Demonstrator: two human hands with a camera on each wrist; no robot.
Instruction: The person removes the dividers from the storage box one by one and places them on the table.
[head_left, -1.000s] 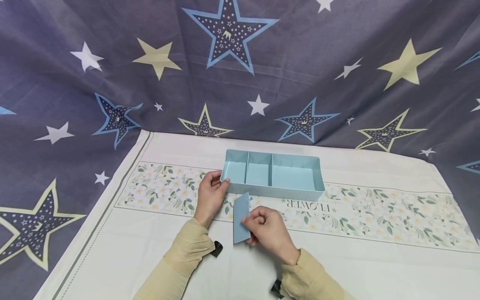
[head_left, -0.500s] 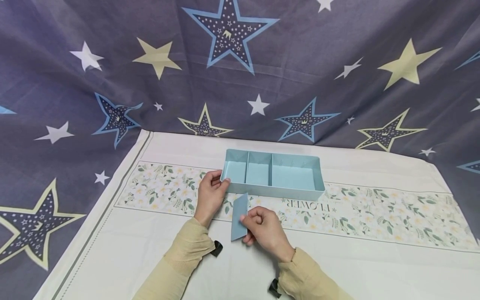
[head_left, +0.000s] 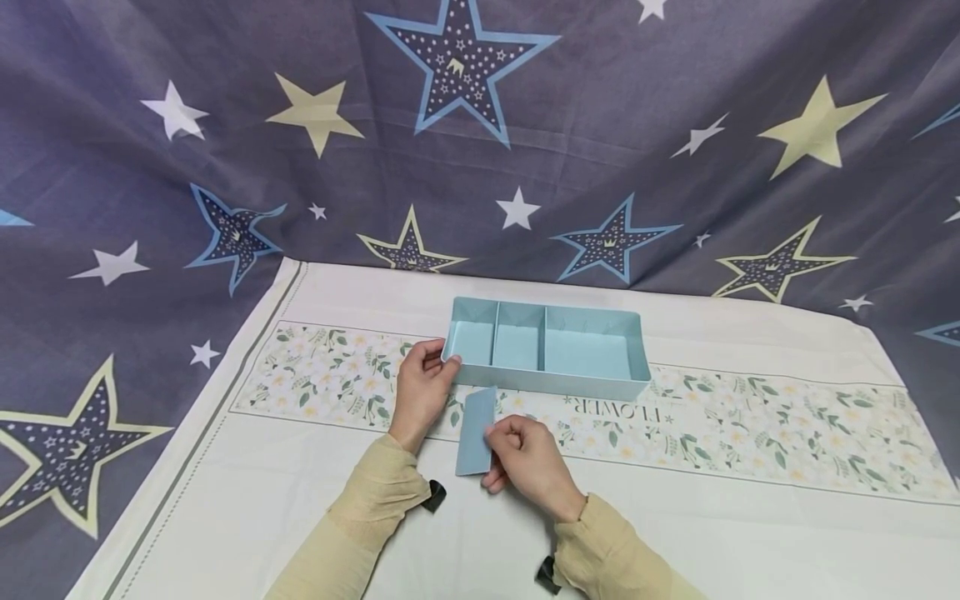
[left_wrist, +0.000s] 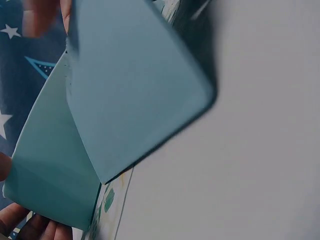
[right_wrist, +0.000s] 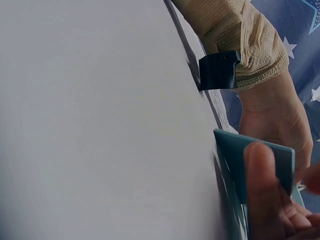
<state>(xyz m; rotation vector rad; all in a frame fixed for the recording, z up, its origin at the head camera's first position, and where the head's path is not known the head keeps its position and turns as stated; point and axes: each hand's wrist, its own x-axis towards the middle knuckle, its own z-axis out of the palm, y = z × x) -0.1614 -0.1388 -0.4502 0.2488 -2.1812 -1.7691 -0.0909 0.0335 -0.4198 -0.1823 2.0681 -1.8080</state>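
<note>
A long light-blue divided box [head_left: 551, 382] stands on the table with its top uncovered, split by two upright partitions into three compartments. My left hand [head_left: 422, 393] holds the box at its left end, thumb at the rim and fingers round the outside. In front of the box, my right hand [head_left: 536, 464] pinches a flat blue divider panel [head_left: 474, 432] by its right edge, between thumb and fingers. The panel is upright and slightly tilted. In the left wrist view the panel [left_wrist: 135, 95] looms large, partly covering the end wall of the box [left_wrist: 55, 155].
A white tablecloth [head_left: 750, 533] with a floral printed band [head_left: 795, 433] covers the table. Behind it hangs a dark curtain [head_left: 600, 125] with stars. Black straps [head_left: 433, 497] show at both sleeves.
My right hand has shifted slightly left, and the panel has turned so more of its broad face shows. The left hand and the box stay in place.
</note>
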